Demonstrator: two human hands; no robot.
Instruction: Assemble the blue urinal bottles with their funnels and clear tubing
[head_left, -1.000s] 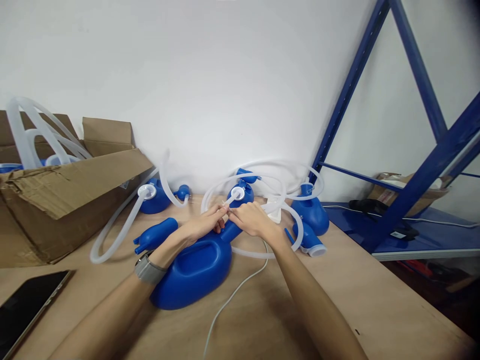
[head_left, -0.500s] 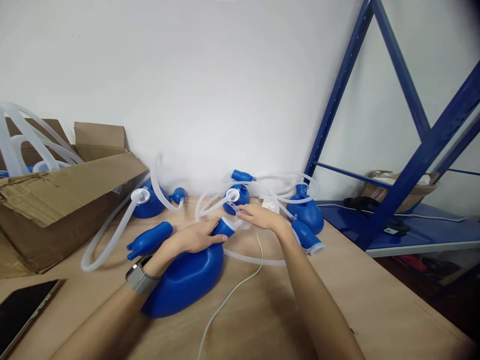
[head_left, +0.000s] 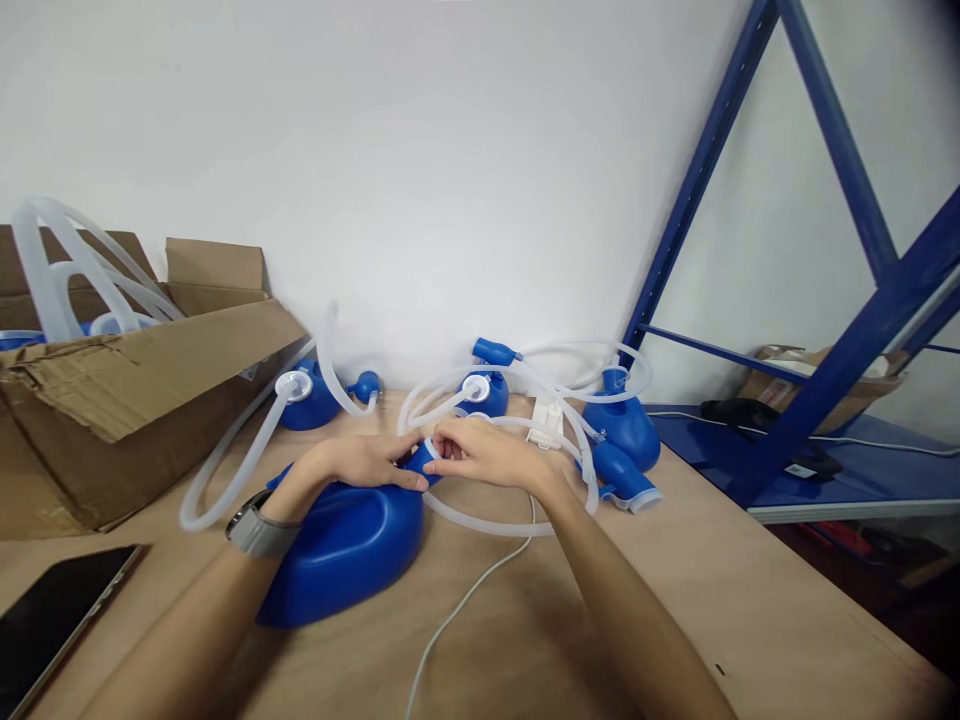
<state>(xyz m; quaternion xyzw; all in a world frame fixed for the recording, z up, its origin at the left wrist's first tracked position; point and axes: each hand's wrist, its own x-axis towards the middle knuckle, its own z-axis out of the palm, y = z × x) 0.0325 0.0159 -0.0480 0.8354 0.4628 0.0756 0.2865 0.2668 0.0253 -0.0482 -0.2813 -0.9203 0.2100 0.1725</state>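
A large blue plastic container (head_left: 341,545) lies on the wooden table (head_left: 750,610) in front of me. My left hand (head_left: 360,462) grips its neck near the spout. My right hand (head_left: 484,455) pinches the white cap at the spout's mouth, where a clear tube (head_left: 487,522) loops out to the right. The cap itself is mostly hidden by my fingers. A watch sits on my left wrist.
More blue containers (head_left: 626,428) with coiled clear tubing stand along the wall. An open cardboard box (head_left: 112,400) holding tubes lies at left. A dark tablet (head_left: 52,610) rests at the near left edge. A white cable (head_left: 457,610) crosses the table. Blue shelving (head_left: 840,350) rises at right.
The blue container has slid left and nearer to me. My right hand went from the tubing back to the spout, and both hands now meet at the spout's mouth.
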